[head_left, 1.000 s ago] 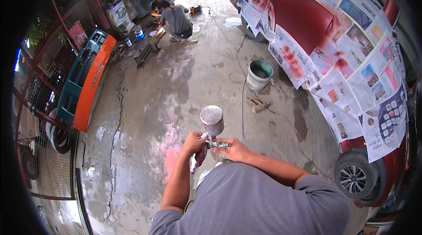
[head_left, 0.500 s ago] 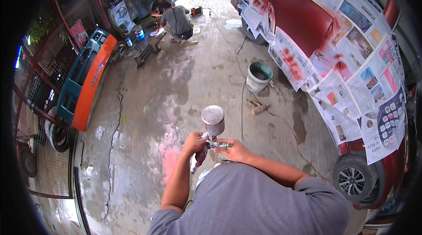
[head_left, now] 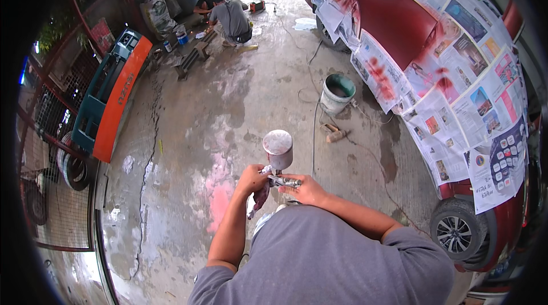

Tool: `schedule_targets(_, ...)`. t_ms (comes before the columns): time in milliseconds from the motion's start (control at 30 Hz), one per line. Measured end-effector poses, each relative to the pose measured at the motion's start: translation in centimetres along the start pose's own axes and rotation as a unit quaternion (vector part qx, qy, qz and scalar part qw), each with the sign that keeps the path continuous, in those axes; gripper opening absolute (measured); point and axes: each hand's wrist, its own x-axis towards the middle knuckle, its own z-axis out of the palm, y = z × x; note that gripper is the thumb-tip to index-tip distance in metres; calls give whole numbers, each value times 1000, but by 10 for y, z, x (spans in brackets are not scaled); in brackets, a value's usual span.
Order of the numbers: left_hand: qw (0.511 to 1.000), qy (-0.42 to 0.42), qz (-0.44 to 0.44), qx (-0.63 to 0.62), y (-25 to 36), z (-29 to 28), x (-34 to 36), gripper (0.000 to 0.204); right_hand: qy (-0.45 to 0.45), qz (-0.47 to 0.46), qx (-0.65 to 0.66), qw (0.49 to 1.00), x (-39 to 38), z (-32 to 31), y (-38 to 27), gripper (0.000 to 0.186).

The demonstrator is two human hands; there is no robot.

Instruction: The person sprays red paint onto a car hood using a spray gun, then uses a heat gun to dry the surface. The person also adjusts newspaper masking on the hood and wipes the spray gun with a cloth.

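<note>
In front of my torso is a metal spray gun (head_left: 284,181) with a round, paint-stained cup (head_left: 278,150) on top. My right hand (head_left: 309,190) grips the gun's body from the right, its fingers closed around the metal. On the other side, my left hand (head_left: 252,180) is closed on a rag (head_left: 261,198) stained dark red and white, which hangs below the fingers. The left fingertips are at the gun's front end, against or close to it. The lower part of the gun is mostly hidden by my hands and shirt.
To the right stands a red car (head_left: 394,17), largely masked with newspaper (head_left: 439,128). A bucket (head_left: 337,93), a wooden-looking tool (head_left: 335,133) and a hose (head_left: 314,128) are on the concrete floor. An orange-and-teal bumper (head_left: 122,97) stands left; a person (head_left: 230,19) crouches far ahead.
My view has shifted slightly. Both hands, the spray gun and the rag sit a little higher in the picture, with both grips kept.
</note>
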Motion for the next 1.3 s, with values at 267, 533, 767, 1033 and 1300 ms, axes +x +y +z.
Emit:
schedule_targets(267,1000,0,0,4,6,-2,-2,34,8,-11,-14,1000,0,1,3,48)
schedule_targets(533,1000,10,10,7,10,0,-6,31,13,-20,2,1000,-3,-2,-2,47)
schedule_targets(767,991,107,20,-78,0,-11,1,34,53,-58,31,996,-2,-4,-13,44)
schedule_targets(1033,860,196,226,-412,55,9,5,90,3,76,15,997,5,-3,-44,33)
schedule_targets(1300,843,337,365,-206,124,-8,-26,80,-58,-18,80,995,-7,-15,-44,33)
